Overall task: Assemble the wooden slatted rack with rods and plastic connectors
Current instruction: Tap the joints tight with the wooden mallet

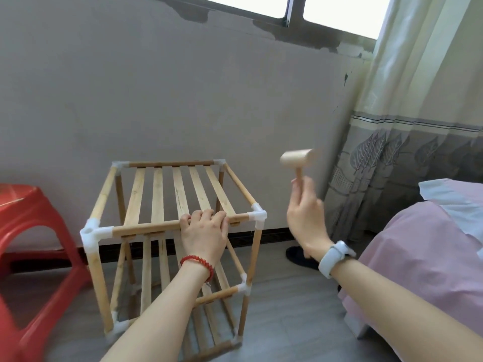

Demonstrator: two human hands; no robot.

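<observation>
The wooden slatted rack [162,194] stands upright on the floor in front of the wall, with several slatted shelves joined by rods and white plastic connectors [257,215]. My left hand [205,228] grips the front rod of the top shelf, fingers curled over it near the middle. My right hand [304,218] is raised to the right of the rack and holds a small wooden mallet [296,159] by its handle. The mallet head is in the air, up and to the right of the front right connector, and looks blurred.
A red plastic stool [31,231] stands at the left, close to the rack. A bed with a pink cover [418,257] fills the right. A curtain [407,152] hangs behind it. A dark shoe [298,254] lies on the grey floor [287,322].
</observation>
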